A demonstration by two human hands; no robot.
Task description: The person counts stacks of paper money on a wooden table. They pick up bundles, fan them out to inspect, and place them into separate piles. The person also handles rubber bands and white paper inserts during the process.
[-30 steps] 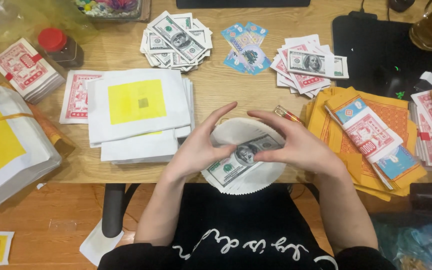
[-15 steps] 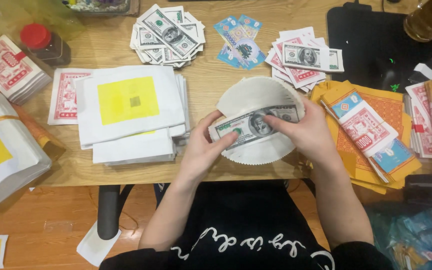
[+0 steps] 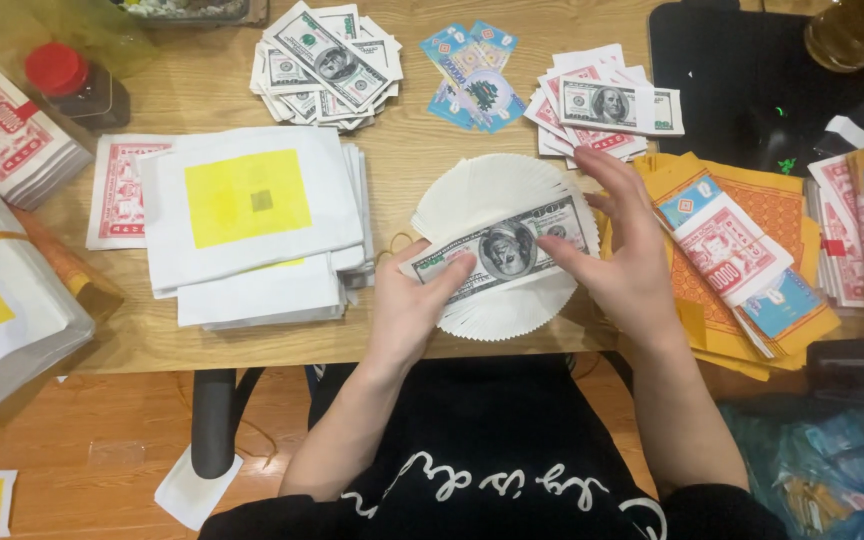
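Left hand (image 3: 407, 310): fingers pressing the fanned notes (image 3: 497, 250) at their left end.
Right hand (image 3: 627, 260): fingers spread wide, thumb on the fan.
Fan: on counter (image 3: 202, 95) edge, beside white sheets (image 3: 252, 220).

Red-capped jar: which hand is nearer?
Left. The left hand rests on the fanned notes, well right of the red-capped jar; the right hand is farther right, across the fan.
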